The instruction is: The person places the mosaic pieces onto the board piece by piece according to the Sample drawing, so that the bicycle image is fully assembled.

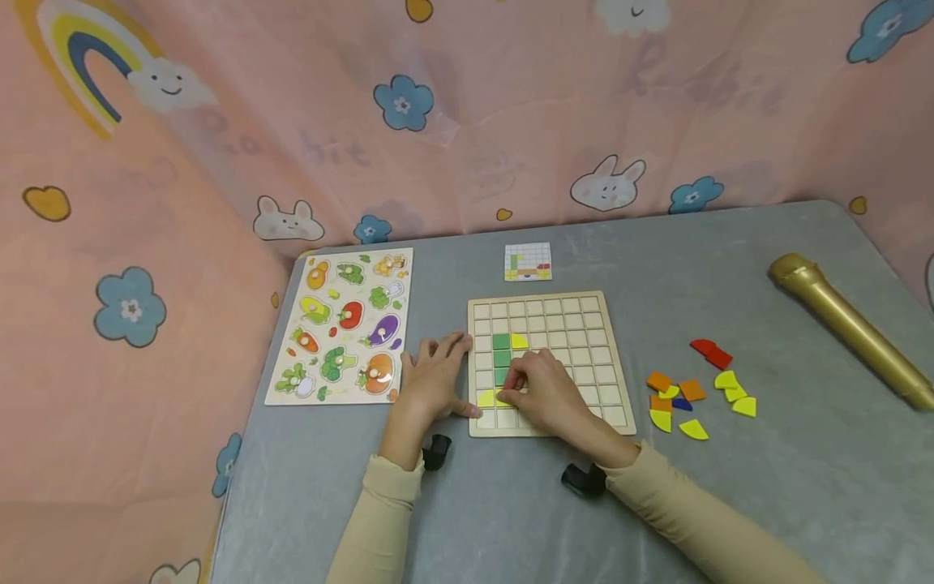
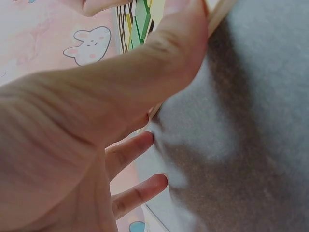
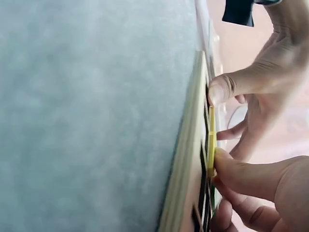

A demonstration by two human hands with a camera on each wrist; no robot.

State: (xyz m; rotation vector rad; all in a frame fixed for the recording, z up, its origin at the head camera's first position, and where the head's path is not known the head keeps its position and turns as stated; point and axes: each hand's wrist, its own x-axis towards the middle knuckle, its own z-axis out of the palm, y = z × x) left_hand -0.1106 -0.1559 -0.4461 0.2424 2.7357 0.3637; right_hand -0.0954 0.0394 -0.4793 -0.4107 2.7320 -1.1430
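A wooden grid board [image 1: 543,297] lies on the grey table. My left hand [image 1: 430,377] rests at its left side, thumb on the near-left corner, fingers spread along the edge. My right hand [image 1: 547,395] pinches a yellow quarter-round tile [image 3: 211,157] between thumb and fingertips, low over the board's near-left cells. Beside it another yellow tile [image 1: 486,398] sits in the grid, close to the left thumb. Above them stands a column of green square tiles [image 1: 501,358], with a yellow tile [image 1: 519,341] right of the top one.
A small pattern card [image 1: 528,272] lies behind the board. To the left is a vegetable puzzle [image 1: 292,401]. Loose orange tiles [image 1: 691,391], red tiles [image 1: 718,358], yellow tiles [image 1: 693,430] and a blue tile [image 1: 682,404] lie right. A gold microphone-shaped object [image 1: 850,328] lies farther right.
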